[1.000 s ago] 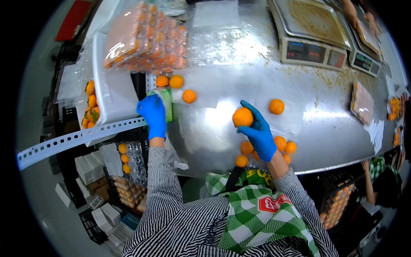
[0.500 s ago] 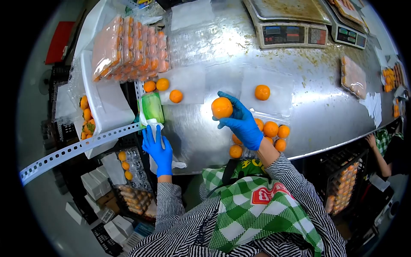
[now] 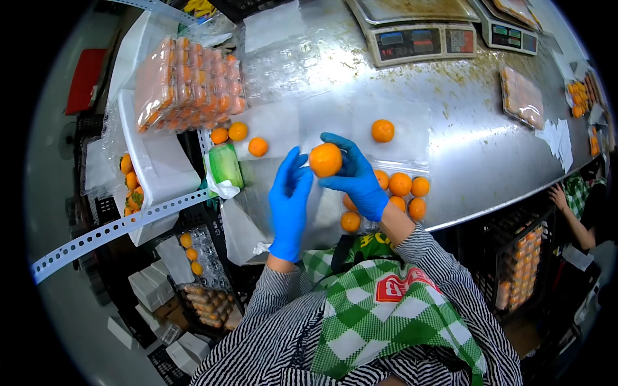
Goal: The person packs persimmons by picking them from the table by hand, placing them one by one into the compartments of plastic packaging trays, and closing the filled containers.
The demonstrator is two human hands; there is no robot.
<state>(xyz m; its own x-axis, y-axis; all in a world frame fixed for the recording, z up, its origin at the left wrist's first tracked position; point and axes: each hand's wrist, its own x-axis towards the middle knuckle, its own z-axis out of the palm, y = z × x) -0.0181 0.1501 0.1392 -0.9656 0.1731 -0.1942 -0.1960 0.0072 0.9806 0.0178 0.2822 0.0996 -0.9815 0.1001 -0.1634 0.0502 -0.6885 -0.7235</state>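
Note:
My right hand [image 3: 360, 183], in a blue glove, holds an orange persimmon [image 3: 326, 159] between thumb and fingers above the metal table. My left hand [image 3: 290, 199], gloved too, is right beside the fruit, fingers apart and holding nothing; whether a fingertip touches it I cannot tell. Under and behind my right wrist is a clear plastic tray [image 3: 386, 202] with several persimmons. A single persimmon [image 3: 382, 130] rests on a clear sheet farther back. Left of my hands, another persimmon [image 3: 258, 147] lies near a green-and-white packet [image 3: 224, 165].
Packed trays of fruit [image 3: 187, 83] are stacked at the back left, beside a white box [image 3: 161, 154]. Two scales [image 3: 421, 42] stand at the back. A packed tray [image 3: 521, 96] lies on the right, and a co-worker's arm [image 3: 570, 215] shows at the right edge.
My left hand has moved right and up from the green-and-white packet to the held persimmon. My right hand keeps its grip on the fruit. The view has shifted slightly.

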